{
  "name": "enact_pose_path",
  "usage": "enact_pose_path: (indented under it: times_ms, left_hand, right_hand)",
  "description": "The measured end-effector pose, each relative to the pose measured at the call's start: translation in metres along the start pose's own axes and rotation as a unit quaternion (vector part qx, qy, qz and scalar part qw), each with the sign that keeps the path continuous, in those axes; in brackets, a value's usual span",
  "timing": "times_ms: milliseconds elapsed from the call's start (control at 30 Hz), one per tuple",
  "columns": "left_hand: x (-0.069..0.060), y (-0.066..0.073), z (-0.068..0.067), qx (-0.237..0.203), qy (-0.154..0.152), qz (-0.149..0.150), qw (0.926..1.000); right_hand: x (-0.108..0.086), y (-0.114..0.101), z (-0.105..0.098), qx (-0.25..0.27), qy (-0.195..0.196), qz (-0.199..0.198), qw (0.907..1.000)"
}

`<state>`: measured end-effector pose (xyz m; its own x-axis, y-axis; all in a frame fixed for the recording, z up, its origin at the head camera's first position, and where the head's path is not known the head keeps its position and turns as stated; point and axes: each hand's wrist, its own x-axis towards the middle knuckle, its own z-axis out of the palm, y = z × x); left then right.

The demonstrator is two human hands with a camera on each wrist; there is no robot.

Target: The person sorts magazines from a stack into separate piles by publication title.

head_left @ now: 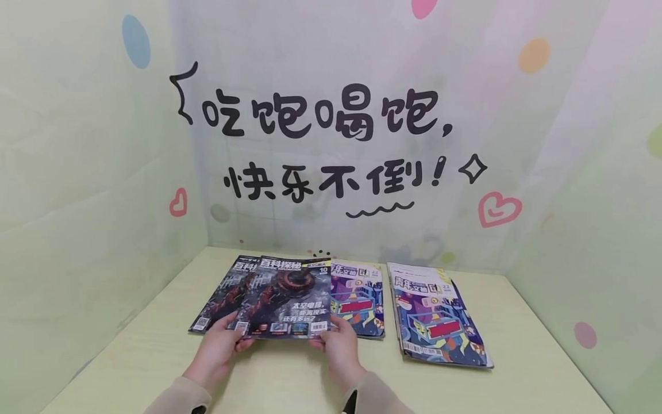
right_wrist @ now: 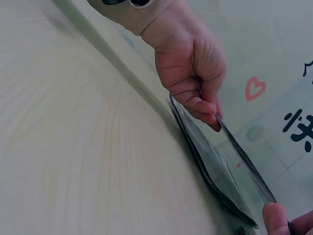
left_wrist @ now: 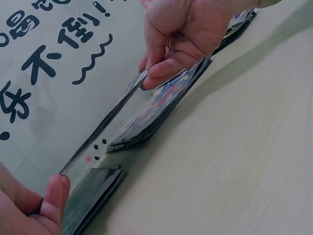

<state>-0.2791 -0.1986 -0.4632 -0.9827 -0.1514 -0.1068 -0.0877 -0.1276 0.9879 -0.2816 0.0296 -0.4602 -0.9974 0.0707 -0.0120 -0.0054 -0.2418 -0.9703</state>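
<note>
Both hands pinch the near corners of a dark magazine (head_left: 287, 293), thumbs on its cover. My left hand (head_left: 217, 352) grips the left corner and my right hand (head_left: 340, 349) the right one. Seen edge-on in the left wrist view, this thin magazine (left_wrist: 105, 122) is raised and tilted above the table. Beneath it to the left lies a pile of matching dark magazines (head_left: 219, 302), partly covered. A purple illustrated magazine pile (head_left: 362, 305) lies just right of the held one, its left part hidden.
Farther right on the pale table (head_left: 129, 368) lies another pile of purple magazines (head_left: 439, 322), slightly uneven at the edges. Light curtain-like walls with printed black lettering (head_left: 320, 115) and coloured spots enclose the table at the back and both sides.
</note>
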Motion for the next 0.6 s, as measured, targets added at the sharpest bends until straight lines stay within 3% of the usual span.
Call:
enact_pose_path:
  times_ms: [300,500,600]
  left_hand:
    - [-0.001,0.008,-0.051,0.008,-0.003,-0.02,0.9998]
    - [-0.001,0.009,-0.076,0.037,0.008,-0.032,0.9988]
    - [0.001,0.009,-0.086,0.084,0.012,-0.022,0.9962]
  right_hand:
    - [-0.001,0.002,0.041,-0.006,-0.063,0.019,0.9978]
    - [0.001,0.006,0.056,-0.104,-0.094,0.021,0.9898]
    - [0.0,0.008,0.061,-0.161,-0.11,0.02,0.9806]
